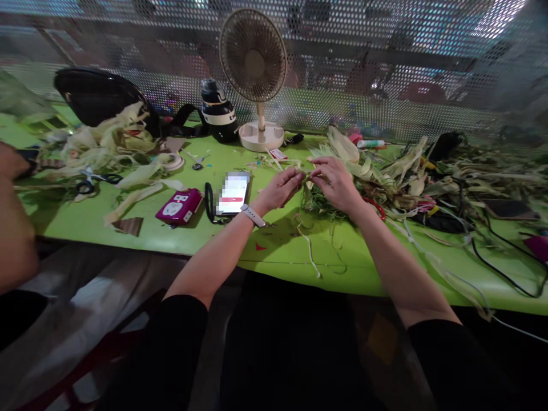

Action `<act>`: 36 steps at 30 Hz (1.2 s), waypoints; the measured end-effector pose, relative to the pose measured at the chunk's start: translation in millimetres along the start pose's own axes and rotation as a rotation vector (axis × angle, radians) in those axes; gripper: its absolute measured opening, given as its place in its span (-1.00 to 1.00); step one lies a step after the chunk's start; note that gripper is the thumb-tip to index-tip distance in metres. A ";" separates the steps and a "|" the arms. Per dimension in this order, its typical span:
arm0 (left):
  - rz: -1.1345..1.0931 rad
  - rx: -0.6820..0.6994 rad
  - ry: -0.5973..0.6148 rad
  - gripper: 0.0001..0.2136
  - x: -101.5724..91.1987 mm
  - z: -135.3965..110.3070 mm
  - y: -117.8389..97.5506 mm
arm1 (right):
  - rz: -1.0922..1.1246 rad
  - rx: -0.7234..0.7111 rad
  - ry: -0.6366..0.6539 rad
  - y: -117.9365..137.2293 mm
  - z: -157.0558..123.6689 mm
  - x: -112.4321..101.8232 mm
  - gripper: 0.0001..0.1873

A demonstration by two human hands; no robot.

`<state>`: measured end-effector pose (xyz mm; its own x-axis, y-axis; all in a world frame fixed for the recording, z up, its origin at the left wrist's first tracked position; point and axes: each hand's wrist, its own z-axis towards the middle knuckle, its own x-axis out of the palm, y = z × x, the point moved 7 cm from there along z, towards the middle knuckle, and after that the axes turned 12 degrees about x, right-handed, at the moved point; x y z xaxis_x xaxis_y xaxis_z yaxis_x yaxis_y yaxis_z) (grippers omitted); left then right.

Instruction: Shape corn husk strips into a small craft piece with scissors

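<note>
Over the middle of the green table, both of my hands meet fingertip to fingertip. My left hand [280,189], with a pale watch band [252,216] at its wrist, is closed in a pinch on a small greenish plant piece [303,174]. Just to the right, my right hand [336,181] has its fingers drawn together; whatever lies at their tips is too small to name. Below and behind the right hand spreads a clump of thin green sprigs [319,202]. Pale dried corn husks [342,145] lie beyond it. A thin pale strip [309,251] rests nearer the front edge.
A lit phone [233,193] and a magenta box [180,206] lie left of my hands. Behind stand a fan [259,134] and a dark bottle [218,114]. Scissors [88,182] and husks [107,140] lie far left, near another person's arm [15,222]. Cables [505,260] trail at right.
</note>
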<state>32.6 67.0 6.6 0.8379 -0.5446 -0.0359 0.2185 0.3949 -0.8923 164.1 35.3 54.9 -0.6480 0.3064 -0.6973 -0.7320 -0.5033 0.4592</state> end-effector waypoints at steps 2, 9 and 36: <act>-0.006 0.035 0.020 -0.62 0.2 1.2 -1.3 | 0.050 -0.003 0.041 -1.5 0.0 2.4 -0.77; 0.058 0.184 -0.089 -0.69 -11.1 7.0 -12.1 | 0.190 0.096 0.133 -9.5 -0.2 6.1 -0.78; -0.119 -0.143 -0.330 -0.79 -16.7 -4.1 4.5 | -0.210 -0.298 0.061 32.9 -17.8 12.5 -0.70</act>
<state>17.6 74.9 1.3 0.9321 -0.3034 0.1977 0.2713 0.2233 -0.9362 135.6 8.2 51.5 -0.4695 0.3839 -0.7951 -0.7485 -0.6507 0.1278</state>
